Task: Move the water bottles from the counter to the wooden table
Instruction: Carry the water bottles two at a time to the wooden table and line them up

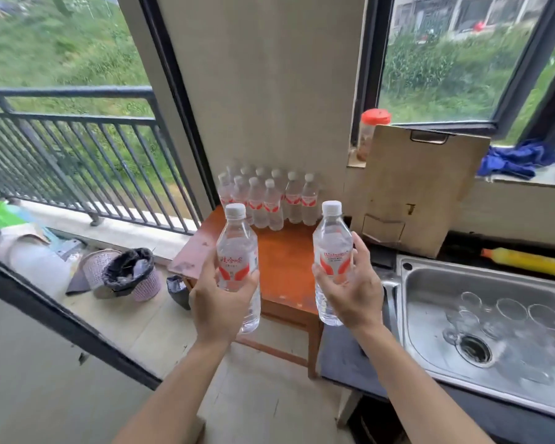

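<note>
My left hand (217,302) grips a clear water bottle (237,248) with a white cap and red label, held upright in the air. A second, matching bottle (332,245) stands upright in my right hand (353,290). Both bottles hover over the front half of the reddish wooden table (285,261). Several more bottles (266,200) of the same kind stand in a cluster at the table's far end, against the wall. The dark counter (346,357) lies to the right, below my right forearm.
A steel sink (430,283) with several glasses (510,312) sits at right, a yellow bottle (526,262) behind it. A wooden cutting board (423,187) leans on the wall beside a red-lidded jar (370,133). A bin (132,274) stands left of the table by the balcony railing (77,155).
</note>
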Motion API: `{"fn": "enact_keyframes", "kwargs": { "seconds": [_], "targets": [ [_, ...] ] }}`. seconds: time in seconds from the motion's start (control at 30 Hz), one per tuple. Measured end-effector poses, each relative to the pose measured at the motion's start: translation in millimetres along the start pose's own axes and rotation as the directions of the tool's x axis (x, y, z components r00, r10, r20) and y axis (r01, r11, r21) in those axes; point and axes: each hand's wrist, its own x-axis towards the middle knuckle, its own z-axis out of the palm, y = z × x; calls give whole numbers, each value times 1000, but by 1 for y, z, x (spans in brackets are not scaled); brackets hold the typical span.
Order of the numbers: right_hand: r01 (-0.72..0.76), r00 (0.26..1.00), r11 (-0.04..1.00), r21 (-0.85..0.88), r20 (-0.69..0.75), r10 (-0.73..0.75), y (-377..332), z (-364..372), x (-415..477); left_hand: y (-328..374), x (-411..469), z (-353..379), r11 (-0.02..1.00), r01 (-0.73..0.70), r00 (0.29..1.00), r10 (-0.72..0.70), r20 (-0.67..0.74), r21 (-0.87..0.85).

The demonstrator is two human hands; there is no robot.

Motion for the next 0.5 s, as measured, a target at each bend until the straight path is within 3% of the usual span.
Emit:
{"fn": "enact_keyframes", "kwargs": {
  "seconds": [0.3,0.5],
  "targets": [
    [-38,996,996,-87,-79,31,-11,108,78,-80,159,44,991,-4,988,25,153,-135],
    [-187,976,975,-119,-135,170,-2,160,98,-125,231,85,997,-33,943,52,329,-65]
  ]
}}
